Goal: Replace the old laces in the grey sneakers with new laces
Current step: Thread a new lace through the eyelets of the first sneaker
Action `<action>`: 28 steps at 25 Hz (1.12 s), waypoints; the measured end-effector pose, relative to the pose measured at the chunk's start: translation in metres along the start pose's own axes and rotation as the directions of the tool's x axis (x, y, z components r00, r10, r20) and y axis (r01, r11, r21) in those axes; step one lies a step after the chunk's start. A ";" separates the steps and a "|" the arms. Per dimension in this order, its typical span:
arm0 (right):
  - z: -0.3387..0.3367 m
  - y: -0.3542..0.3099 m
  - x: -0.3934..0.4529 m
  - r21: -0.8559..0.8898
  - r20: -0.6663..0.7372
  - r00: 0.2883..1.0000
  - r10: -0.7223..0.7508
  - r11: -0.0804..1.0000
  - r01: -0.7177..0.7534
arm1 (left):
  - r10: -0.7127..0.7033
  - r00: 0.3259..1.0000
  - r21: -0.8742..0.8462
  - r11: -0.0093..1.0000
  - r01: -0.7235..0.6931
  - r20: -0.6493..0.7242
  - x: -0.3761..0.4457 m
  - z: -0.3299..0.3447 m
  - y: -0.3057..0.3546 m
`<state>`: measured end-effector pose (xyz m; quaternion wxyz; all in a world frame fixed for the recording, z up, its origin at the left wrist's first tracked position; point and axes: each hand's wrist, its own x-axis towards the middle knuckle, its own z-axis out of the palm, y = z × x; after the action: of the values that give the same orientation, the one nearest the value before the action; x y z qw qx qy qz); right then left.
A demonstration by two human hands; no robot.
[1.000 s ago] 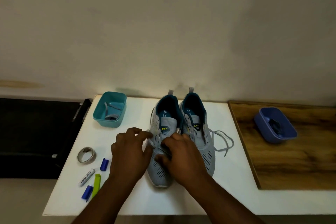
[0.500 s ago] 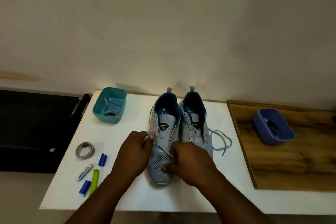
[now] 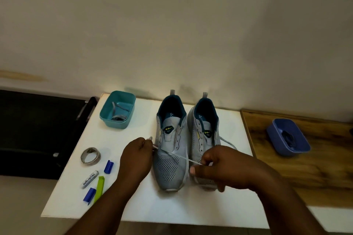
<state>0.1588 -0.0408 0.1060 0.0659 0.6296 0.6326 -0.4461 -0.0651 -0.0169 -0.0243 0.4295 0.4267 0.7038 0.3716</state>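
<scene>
On a white table point(image 3: 191, 208), a teal plastic tub point(image 3: 117, 109) sits far left. The left hand point(image 3: 136, 158) pinches one end of a pale grey lace point(image 3: 177, 155) crossing the left grey mesh sneaker point(image 3: 171, 150). The right hand point(image 3: 227, 166) pinches the other end, covering the right grey sneaker's point(image 3: 205, 133) toe.

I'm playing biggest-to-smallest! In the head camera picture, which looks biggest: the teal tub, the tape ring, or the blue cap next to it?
1. Teal tub
2. Tape ring
3. Blue cap

The tub sits farthest from the camera and looks biggest anyway, so the order is safe.
</scene>
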 end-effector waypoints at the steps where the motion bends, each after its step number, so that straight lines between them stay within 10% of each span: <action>1: -0.009 -0.002 -0.011 -0.121 -0.045 0.998 0.036 0.992 -0.042 | 0.052 0.999 0.092 0.994 -0.052 -0.004 -0.002 0.001 0.002; 5: -0.042 -0.010 -0.059 -0.479 -0.396 0.918 0.029 0.846 -0.234 | 0.253 0.965 0.336 0.917 -0.214 -0.076 -0.013 0.004 0.007; 10: -0.038 -0.024 -0.050 -0.311 -0.856 0.374 -0.356 0.934 0.178 | 0.203 0.976 0.274 0.946 -0.174 -0.079 -0.010 0.005 0.005; 14: 0.013 -0.026 0.020 -0.086 -0.668 0.638 -0.383 0.891 0.445 | 0.144 0.987 0.192 0.973 -0.128 -0.071 -0.009 0.004 0.006; 17: 0.040 -0.008 0.052 -0.346 -0.447 0.832 -0.328 0.921 0.177 | 0.139 0.990 0.097 0.986 -0.136 -0.026 -0.011 0.003 0.008; 24: 0.079 -0.015 0.082 -0.382 -0.509 0.779 -0.366 0.907 0.177 | 0.066 0.994 0.013 0.998 -0.068 0.092 -0.013 -0.006 0.013; 28: 0.074 -0.003 0.083 -0.393 -0.538 0.785 -0.308 0.915 0.090 | -0.049 0.989 -0.249 0.968 0.013 -0.137 -0.011 -0.028 0.027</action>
<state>0.1040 -0.0271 0.0103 -0.0723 0.6434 0.7535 -0.1146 -0.0807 -0.0223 0.0127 0.4337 0.3311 0.6874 0.4793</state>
